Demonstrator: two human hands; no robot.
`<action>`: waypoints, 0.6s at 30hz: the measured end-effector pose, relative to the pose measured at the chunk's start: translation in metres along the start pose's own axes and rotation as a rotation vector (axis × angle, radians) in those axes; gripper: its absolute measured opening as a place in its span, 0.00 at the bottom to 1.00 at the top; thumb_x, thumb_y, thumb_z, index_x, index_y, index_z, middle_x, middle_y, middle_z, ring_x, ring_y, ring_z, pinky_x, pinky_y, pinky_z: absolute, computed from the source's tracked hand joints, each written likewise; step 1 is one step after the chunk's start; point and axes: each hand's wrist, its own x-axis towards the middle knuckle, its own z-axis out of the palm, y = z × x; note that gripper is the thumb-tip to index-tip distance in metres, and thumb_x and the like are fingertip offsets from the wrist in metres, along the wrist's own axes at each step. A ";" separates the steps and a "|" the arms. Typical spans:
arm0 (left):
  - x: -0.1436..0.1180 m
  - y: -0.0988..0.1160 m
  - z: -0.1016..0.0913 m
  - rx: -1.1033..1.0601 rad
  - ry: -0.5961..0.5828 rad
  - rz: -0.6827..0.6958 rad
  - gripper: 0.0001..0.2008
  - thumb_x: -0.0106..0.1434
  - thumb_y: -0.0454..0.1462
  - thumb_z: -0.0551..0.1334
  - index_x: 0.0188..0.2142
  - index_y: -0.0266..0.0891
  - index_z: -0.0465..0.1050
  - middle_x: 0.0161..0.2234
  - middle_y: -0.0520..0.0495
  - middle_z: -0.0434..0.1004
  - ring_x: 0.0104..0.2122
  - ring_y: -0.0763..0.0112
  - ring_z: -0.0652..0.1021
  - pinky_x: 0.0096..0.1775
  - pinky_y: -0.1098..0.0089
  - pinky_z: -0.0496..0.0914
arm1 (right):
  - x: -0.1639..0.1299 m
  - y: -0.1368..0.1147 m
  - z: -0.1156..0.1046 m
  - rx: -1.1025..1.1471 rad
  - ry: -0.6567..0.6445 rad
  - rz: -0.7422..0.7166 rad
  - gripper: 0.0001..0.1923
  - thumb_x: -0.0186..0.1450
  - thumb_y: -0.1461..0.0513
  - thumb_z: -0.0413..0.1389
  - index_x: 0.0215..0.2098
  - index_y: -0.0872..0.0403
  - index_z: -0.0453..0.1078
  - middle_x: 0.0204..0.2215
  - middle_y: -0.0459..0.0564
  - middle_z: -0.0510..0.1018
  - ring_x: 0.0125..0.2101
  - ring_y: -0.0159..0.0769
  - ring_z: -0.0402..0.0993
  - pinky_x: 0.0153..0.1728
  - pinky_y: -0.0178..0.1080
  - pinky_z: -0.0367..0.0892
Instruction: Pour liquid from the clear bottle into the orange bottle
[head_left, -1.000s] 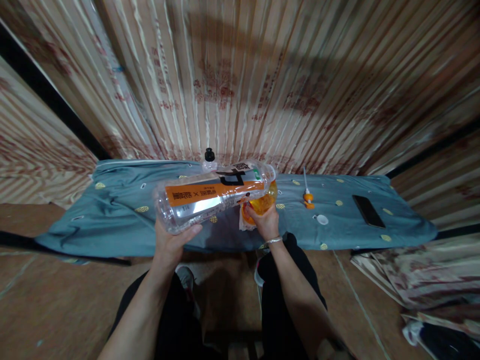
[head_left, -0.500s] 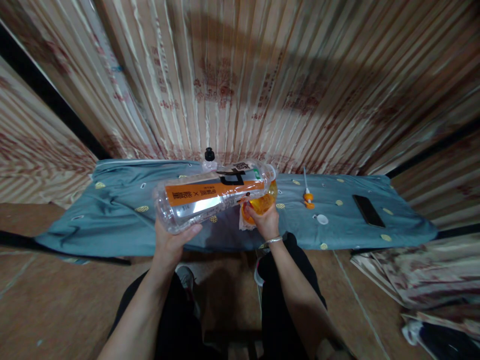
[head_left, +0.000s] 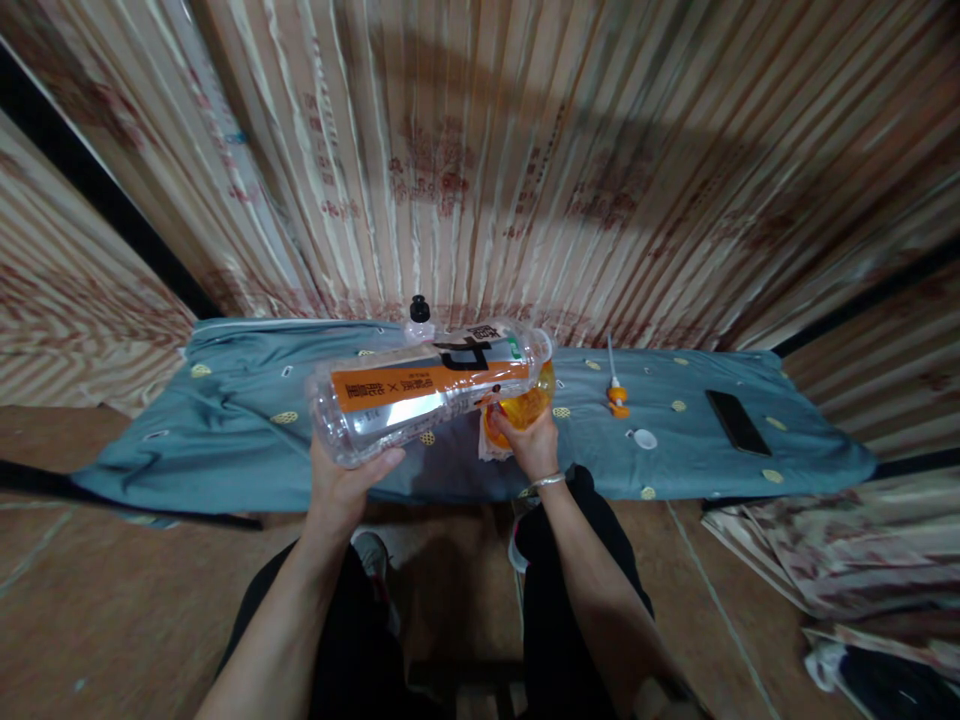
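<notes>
My left hand [head_left: 341,485] grips the base of a large clear plastic bottle [head_left: 427,390] with an orange label, held almost level with its neck pointing right. The neck meets a small orange bottle [head_left: 523,407] that my right hand [head_left: 534,445] holds upright on the blue-grey cloth [head_left: 247,440]. A crumpled white wrapper [head_left: 484,443] lies against my right hand's fingers. The mouths of both bottles are hidden where they meet.
On the cloth to the right lie an orange pump head with a white tube [head_left: 616,392], a white cap [head_left: 643,438] and a black phone [head_left: 736,421]. A black-capped small bottle [head_left: 419,318] stands behind. Stacked striped sheets [head_left: 825,560] lie on the floor at right.
</notes>
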 end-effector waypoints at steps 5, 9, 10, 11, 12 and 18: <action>0.000 -0.001 -0.001 -0.004 0.003 -0.009 0.36 0.38 0.48 0.83 0.47 0.43 0.80 0.45 0.44 0.85 0.48 0.47 0.83 0.57 0.50 0.76 | -0.001 -0.003 -0.001 -0.010 -0.011 0.010 0.41 0.47 0.37 0.68 0.48 0.51 0.66 0.39 0.60 0.86 0.44 0.60 0.85 0.43 0.51 0.77; 0.000 0.001 0.000 -0.004 -0.003 -0.016 0.35 0.38 0.47 0.83 0.46 0.43 0.79 0.44 0.44 0.84 0.50 0.45 0.83 0.59 0.48 0.74 | -0.001 -0.003 -0.001 0.014 -0.007 0.001 0.41 0.47 0.37 0.69 0.48 0.51 0.66 0.39 0.60 0.86 0.45 0.59 0.85 0.43 0.51 0.77; 0.000 0.002 0.000 -0.005 -0.003 -0.016 0.35 0.38 0.47 0.83 0.47 0.43 0.79 0.44 0.44 0.84 0.52 0.45 0.82 0.60 0.48 0.74 | -0.001 -0.002 -0.001 0.018 -0.005 -0.002 0.41 0.47 0.38 0.69 0.48 0.51 0.66 0.39 0.60 0.87 0.45 0.59 0.85 0.43 0.50 0.78; 0.000 0.002 0.000 -0.006 -0.002 -0.015 0.36 0.38 0.46 0.83 0.48 0.43 0.79 0.44 0.44 0.84 0.53 0.45 0.82 0.60 0.48 0.73 | -0.001 -0.002 -0.001 0.020 -0.002 -0.005 0.41 0.47 0.38 0.70 0.48 0.51 0.66 0.39 0.60 0.87 0.45 0.60 0.85 0.43 0.51 0.78; -0.001 0.003 0.001 -0.007 0.000 -0.014 0.37 0.38 0.46 0.83 0.48 0.43 0.79 0.44 0.44 0.84 0.53 0.44 0.82 0.61 0.47 0.73 | 0.000 -0.002 0.000 0.020 0.001 -0.006 0.41 0.47 0.38 0.70 0.49 0.51 0.66 0.39 0.60 0.87 0.45 0.60 0.85 0.43 0.51 0.78; 0.000 -0.002 -0.003 -0.001 -0.010 0.012 0.36 0.40 0.46 0.82 0.49 0.43 0.79 0.47 0.43 0.84 0.51 0.46 0.82 0.59 0.49 0.74 | -0.001 -0.001 0.000 0.017 -0.006 0.005 0.41 0.47 0.38 0.69 0.48 0.51 0.66 0.40 0.60 0.87 0.45 0.60 0.85 0.43 0.52 0.78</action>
